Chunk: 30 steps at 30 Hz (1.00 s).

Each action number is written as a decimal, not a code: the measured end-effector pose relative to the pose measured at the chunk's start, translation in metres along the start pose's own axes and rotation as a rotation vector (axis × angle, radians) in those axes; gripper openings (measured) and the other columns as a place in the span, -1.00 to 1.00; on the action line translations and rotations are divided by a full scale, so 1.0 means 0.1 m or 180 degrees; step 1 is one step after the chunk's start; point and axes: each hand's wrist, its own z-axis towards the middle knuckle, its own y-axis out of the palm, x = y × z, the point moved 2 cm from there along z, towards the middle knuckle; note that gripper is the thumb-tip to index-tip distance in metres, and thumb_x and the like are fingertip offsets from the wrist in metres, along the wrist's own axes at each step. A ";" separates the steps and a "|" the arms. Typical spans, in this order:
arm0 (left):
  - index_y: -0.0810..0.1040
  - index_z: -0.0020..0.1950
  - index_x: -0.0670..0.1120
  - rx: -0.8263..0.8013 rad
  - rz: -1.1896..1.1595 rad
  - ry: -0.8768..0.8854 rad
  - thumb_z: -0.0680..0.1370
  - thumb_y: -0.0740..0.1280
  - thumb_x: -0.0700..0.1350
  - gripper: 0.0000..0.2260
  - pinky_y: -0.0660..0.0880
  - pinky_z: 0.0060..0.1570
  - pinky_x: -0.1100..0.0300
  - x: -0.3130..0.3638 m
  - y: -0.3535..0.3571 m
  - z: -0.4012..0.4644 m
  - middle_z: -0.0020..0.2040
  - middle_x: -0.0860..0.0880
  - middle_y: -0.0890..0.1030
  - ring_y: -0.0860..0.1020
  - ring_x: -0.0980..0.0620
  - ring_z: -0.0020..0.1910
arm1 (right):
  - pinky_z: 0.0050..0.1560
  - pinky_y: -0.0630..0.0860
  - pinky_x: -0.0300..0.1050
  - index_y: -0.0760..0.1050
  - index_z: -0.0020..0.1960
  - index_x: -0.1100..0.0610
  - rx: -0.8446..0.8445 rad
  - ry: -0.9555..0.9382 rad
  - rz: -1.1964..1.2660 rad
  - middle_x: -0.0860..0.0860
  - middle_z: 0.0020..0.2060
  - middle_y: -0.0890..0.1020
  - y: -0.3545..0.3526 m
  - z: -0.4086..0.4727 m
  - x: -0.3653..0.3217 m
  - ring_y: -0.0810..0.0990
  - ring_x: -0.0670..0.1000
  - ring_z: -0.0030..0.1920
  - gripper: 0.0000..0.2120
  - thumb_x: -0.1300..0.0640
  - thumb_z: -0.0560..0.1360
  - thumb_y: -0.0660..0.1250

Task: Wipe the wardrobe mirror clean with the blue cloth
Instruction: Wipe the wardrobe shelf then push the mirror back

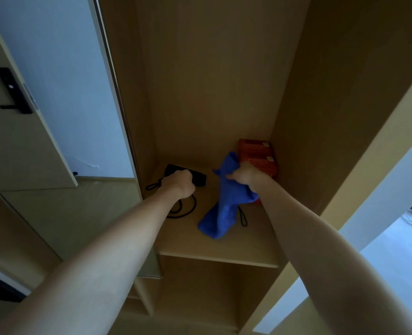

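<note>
Blue and bunched, the cloth sits a little right of the frame's centre, gripped near its upper part by the right hand, whose fingers are curled tight around the fabric. Its lower end droops down onto the pale wooden shelf and rests there in a rounded fold. Just behind the right hand, in the shelf's back right corner, stands an orange-red box, with the cloth's upper tip lying against its left side.

To the left of centre, the left hand is clenched over the near end of a black pouch-like object lying on the same shelf. A black cord loops out from beneath that hand across the shelf. A second short black loop shows just right of the cloth's hanging part.

Both bare forearms reach in from the bottom corners of the frame. The open wardrobe compartment fills the upper middle, its wooden walls in shadow. Along the left edge of the compartment runs the mirrored sliding door, reflecting a pale wall, and further left, a room door with a black handle.
</note>
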 end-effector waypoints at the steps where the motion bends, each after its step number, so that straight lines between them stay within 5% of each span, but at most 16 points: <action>1: 0.54 -0.05 -0.13 0.0041 0.0005 -0.0015 0.60 0.14 -0.19 -0.82 0.37 -0.35 0.12 -0.02 -0.04 0.00 -0.20 -0.08 0.54 0.50 -0.06 -0.29 | 0.06 0.50 0.07 0.40 0.32 0.26 -0.0056 -0.0064 0.0414 0.19 0.14 0.56 0.02 -0.02 -0.12 0.52 0.14 0.06 -0.52 0.04 0.53 0.42; 4: 0.50 -0.02 -0.09 0.0135 -0.0078 -0.0055 0.62 0.16 -0.14 -0.86 0.42 -0.31 0.10 -0.11 -0.16 0.01 -0.14 -0.06 0.54 0.54 -0.05 -0.21 | 0.11 0.53 0.09 0.40 0.28 0.23 -0.0118 -0.0217 0.1146 0.16 0.14 0.58 -0.01 -0.05 -0.36 0.57 0.15 0.11 -0.47 -0.01 0.46 0.49; 8: 0.51 -0.01 -0.08 0.0175 -0.0040 -0.0094 0.62 0.14 -0.13 -0.84 0.44 -0.26 0.10 -0.20 -0.25 0.00 -0.07 -0.08 0.56 0.54 -0.07 -0.15 | 0.01 0.59 0.06 0.51 0.15 0.15 -0.0280 -0.0358 0.1250 0.12 0.03 0.64 -0.19 -0.08 -0.29 0.63 0.11 0.02 -0.68 0.00 0.50 0.44; 14: 0.48 -0.15 -0.12 0.0084 -0.0104 -0.0091 0.61 0.14 -0.19 -0.81 0.37 -0.38 0.14 -0.15 -0.14 -0.02 -0.20 -0.05 0.53 0.49 -0.02 -0.30 | -0.02 0.56 -0.02 0.47 0.25 0.13 -0.0042 0.0320 -0.0797 0.11 0.02 0.61 -0.11 0.12 0.78 0.59 0.08 -0.08 -0.64 0.10 0.48 0.38; 16: 0.40 -0.22 -0.08 0.0050 -0.0139 -0.0096 0.60 0.14 -0.21 -0.80 0.28 -0.43 0.15 -0.11 -0.07 -0.03 -0.29 -0.04 0.44 0.40 0.00 -0.38 | -0.18 0.49 -0.11 0.44 0.28 0.19 -0.0037 0.0461 -0.1455 0.08 -0.05 0.56 -0.04 0.06 1.00 0.53 0.04 -0.16 -0.66 0.19 0.51 0.33; 21: 0.39 -0.22 -0.07 0.0017 -0.0034 -0.0073 0.58 0.14 -0.22 -0.81 0.29 -0.42 0.14 -0.06 0.10 -0.04 -0.30 -0.03 0.44 0.42 -0.01 -0.37 | -0.42 0.37 -0.16 0.34 0.41 0.13 0.0028 0.0542 -0.1823 0.13 0.09 0.55 -0.02 0.04 1.10 0.50 0.04 -0.21 -0.57 0.15 0.55 0.26; 26: 0.52 -0.01 -0.12 -0.0105 -0.0007 -0.0051 0.59 0.14 -0.21 -0.84 0.40 -0.34 0.11 -0.03 0.19 -0.03 -0.12 -0.08 0.56 0.53 -0.06 -0.23 | -0.18 0.58 -0.05 0.42 0.22 0.21 -0.0315 0.0406 -0.0874 0.15 -0.03 0.57 0.31 0.05 0.75 0.62 0.16 -0.03 -0.61 0.13 0.45 0.40; 30: 0.53 0.03 -0.09 -0.0129 0.0042 -0.0040 0.60 0.15 -0.19 -0.84 0.46 -0.31 0.07 -0.03 0.19 -0.02 -0.10 -0.08 0.57 0.54 -0.06 -0.22 | -0.11 0.66 0.00 0.37 0.33 0.23 -0.0971 0.0805 0.1316 0.26 0.09 0.59 0.74 0.06 0.73 0.69 0.21 -0.04 -0.67 0.15 0.61 0.28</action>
